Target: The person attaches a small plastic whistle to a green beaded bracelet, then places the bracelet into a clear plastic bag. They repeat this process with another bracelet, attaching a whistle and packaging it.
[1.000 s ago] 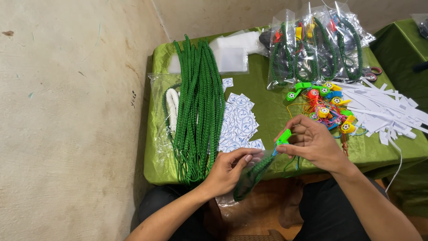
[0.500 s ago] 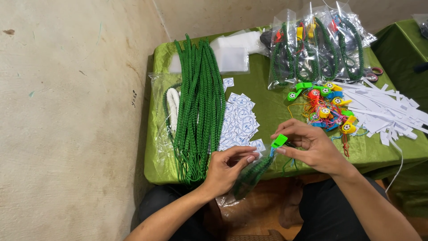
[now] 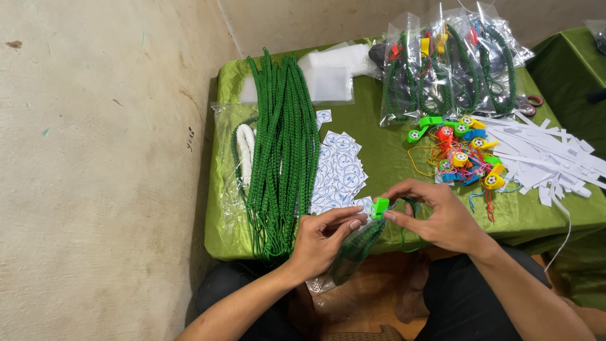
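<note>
Seated person at a low table (image 3: pixel 379 158) covered in green cloth, viewed from above. Right hand (image 3: pixel 442 218) at the near edge of the table, fingers (image 3: pixel 404 189) pinched on a small bright green whistle (image 3: pixel 379 208), thumb under, forefinger over. Left hand (image 3: pixel 322 237) just left of it, fingers curled around a dark green braided cord (image 3: pixel 353 249) that hangs from the whistle down past the table edge toward the lap; fingertips close to the whistle, contact with it cannot be told. A clear plastic bag (image 3: pixel 319 284) shows below the left hand. On the table, left side: a long bundle of green braided cords (image 3: pixel 284 151) running near to far, with a white cord (image 3: pixel 245 148) in clear wrap beside it. Just right of the bundle, a spread of small white printed labels (image 3: pixel 341 170). Far centre: stack of clear empty bags (image 3: pixel 328 79). Far right: packed bags with cord and whistle inside (image 3: pixel 448 63). Right of centre: heap of coloured whistles (image 3: pixel 461 151), then a pile of white paper strips (image 3: pixel 543 151)
</note>
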